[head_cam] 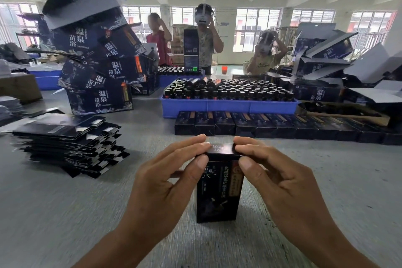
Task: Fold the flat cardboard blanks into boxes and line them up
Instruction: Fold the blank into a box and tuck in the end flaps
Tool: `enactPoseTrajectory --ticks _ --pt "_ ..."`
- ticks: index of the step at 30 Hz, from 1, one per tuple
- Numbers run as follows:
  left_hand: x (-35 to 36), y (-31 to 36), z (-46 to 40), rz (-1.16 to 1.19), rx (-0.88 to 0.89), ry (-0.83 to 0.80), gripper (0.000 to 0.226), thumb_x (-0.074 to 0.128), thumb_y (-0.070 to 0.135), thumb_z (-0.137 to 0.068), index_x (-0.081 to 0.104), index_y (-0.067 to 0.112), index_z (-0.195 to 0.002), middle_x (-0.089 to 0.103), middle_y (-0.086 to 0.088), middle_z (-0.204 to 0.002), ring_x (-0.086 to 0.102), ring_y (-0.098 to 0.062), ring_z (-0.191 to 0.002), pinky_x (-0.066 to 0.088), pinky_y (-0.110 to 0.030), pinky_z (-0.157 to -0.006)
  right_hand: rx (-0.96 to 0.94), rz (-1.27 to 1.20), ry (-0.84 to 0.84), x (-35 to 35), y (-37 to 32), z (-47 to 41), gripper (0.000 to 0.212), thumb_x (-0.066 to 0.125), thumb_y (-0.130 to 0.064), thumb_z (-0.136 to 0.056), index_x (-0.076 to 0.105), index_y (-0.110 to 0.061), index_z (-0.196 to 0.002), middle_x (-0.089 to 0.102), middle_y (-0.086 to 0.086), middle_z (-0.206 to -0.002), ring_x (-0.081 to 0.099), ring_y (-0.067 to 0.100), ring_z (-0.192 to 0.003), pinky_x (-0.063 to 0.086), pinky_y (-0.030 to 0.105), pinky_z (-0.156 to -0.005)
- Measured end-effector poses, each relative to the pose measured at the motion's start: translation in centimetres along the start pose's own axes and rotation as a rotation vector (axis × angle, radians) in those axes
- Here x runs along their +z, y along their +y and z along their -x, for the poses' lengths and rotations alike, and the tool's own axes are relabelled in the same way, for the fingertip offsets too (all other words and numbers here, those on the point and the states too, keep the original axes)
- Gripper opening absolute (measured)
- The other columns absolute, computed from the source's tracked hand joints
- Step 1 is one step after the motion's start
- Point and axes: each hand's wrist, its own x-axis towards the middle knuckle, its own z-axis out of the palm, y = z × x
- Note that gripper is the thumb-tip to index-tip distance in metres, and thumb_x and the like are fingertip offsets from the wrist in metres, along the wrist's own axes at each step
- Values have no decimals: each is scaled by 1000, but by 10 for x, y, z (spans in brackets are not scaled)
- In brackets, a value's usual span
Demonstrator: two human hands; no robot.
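Head view: my left hand (171,172) and right hand (280,169) both pinch the top flap of the upright dark printed cardboard box (218,191) on the grey table (65,213); likely light, thin-walled, glossy, so hold by the edges; stack of flat dark blanks (67,148) lies left; row of finished dark boxes (272,125) behind, path there unobstructed.
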Motion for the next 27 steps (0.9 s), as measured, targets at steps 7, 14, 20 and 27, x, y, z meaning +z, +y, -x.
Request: enactPoseTrajectory --ticks 7,14,20,27 --pt "-4 -8 -6 -77 54 -78 29 61 19 -93 71 17 -121 66 9 -130 61 2 -120 54 -15 -85 -40 119 -34 -1 9 -3 29 56 -45 -90 64 -48 -118 58 -34 -132 56 -8 -122 47 6 -90" --pt "-4 -16 -5 -117 60 -109 26 61 22 -97 73 17 -119 63 7 -135 62 -1 -118 54 -15 -82 -32 113 -31 -1 15 -4 30 55 -43 -91 66 -44 -118 59 -33 -131 57 -8 -121 50 11 -92" --pt "4 -19 3 -34 -90 -167 23 54 42 -99 60 37 -120 62 20 -129 62 3 -112 51 -8 -76 -16 179 -44 1 12 -2 28 50 -51 -91 57 -58 -117 63 -37 -114 60 -11 -110 45 3 -83" --pt "1 -26 11 163 -384 -249 66 63 42 -91 27 72 -138 66 25 -122 60 6 -115 55 -16 -82 62 261 -177 7 26 3 71 60 -37 -95 19 -80 -132 38 -62 -120 48 -28 -111 41 -4 -77"
